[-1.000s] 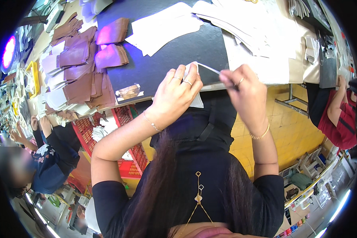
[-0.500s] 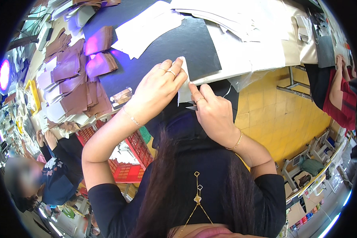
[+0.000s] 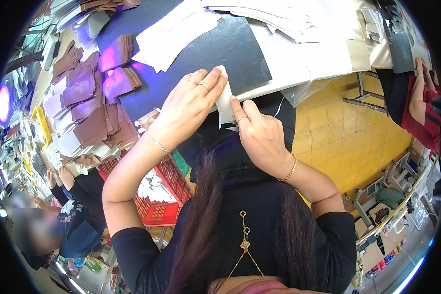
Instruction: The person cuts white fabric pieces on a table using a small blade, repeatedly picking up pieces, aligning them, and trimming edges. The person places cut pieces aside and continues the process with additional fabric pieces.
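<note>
Working at the near edge of the desk [image 3: 326,56], along the side of the dark mat [image 3: 245,59] closest to the left hand [image 3: 188,100]. Could knock the brown stacks [image 3: 90,76], piled to the left of that hand, by swinging the forearm wide, and could drag the white panels [image 3: 174,36], lying just beyond it, by pushing forward over the mat. Could catch the clear plastic sheet [image 3: 304,90], hanging off the edge to the right of the right hand [image 3: 259,132], through a careless outward reach. Could pucker, twist or lose hold of the pale strip [image 3: 224,105] through slack left-hand pressure, or nick it through a stray move of the pointed tool [image 3: 233,128], being so close to the lower end. Pinching that strip near its upper end with the left hand, with fingers together and narrow, leaving the lower end bare between both hands. Cannot tell resting on the desk from held slightly above. Touching, or very nearly, the strip's right side with the right forefinger; curling the other right-hand fingers, seemingly around the pointed tool, judging by metal tips poking out just left of the knuckles. Cannot make out the rest of that tool, nor any link between the strip and a thin white strand [image 3: 280,105] just beyond the right hand.
</note>
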Motion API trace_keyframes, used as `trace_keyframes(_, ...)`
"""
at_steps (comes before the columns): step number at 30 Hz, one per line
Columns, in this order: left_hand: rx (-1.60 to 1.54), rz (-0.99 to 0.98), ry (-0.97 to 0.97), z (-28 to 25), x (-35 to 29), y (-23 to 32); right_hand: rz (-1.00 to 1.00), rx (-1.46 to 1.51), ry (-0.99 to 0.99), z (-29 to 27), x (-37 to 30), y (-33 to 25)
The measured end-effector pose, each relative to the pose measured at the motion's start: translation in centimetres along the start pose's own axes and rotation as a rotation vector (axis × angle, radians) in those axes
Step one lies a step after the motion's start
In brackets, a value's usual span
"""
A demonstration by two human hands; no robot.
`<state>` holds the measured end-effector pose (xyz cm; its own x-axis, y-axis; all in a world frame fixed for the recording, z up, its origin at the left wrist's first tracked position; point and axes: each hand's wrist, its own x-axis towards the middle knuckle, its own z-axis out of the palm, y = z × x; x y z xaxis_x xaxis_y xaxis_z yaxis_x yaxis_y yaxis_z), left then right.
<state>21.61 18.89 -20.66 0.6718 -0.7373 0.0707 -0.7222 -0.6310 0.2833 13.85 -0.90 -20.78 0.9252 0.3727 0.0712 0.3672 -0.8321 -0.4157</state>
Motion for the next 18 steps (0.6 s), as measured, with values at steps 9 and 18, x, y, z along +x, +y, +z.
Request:
trace_keyframes(9, 0.299, -0.218, 0.029, -0.1, -1.4, -1.1, -0.095, -0.107, -0.089, -1.5, 3.6, 0.4)
trace_keyframes(18, 0.178, -0.197, 0.087, 0.3, -2.9, -2.8, -0.255, -0.104, -0.118, -1.7, 5.4, 1.2)
